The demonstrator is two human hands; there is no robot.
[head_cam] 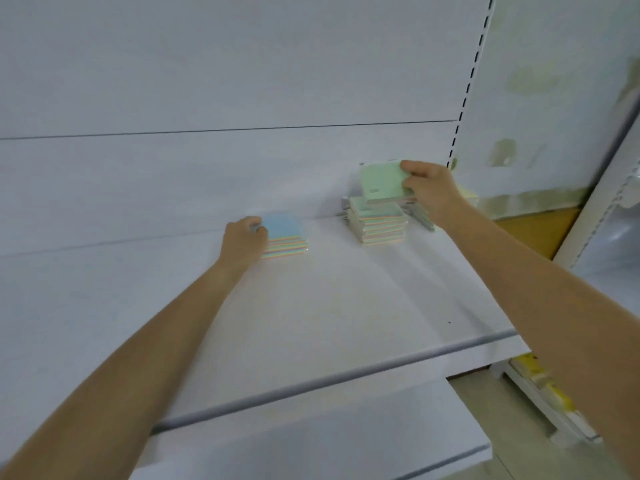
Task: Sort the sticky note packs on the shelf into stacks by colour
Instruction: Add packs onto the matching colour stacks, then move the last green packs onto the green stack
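On the white shelf (311, 306) a short stack of blue-topped sticky note packs (285, 237) lies near the back wall. My left hand (242, 242) grips its left edge. To the right stands a taller stack of green-topped packs (377, 223). My right hand (431, 190) holds a green-topped pack (381, 181) in the air, tilted, just above that stack. More packs (420, 213) lean behind the green stack, partly hidden by my right wrist.
A slotted upright (465, 91) bounds the shelf on the right. A lower shelf (311, 445) juts out below the front edge. Yellow items (550, 389) sit on a low rack at the right, beside a brown panel (533, 230).
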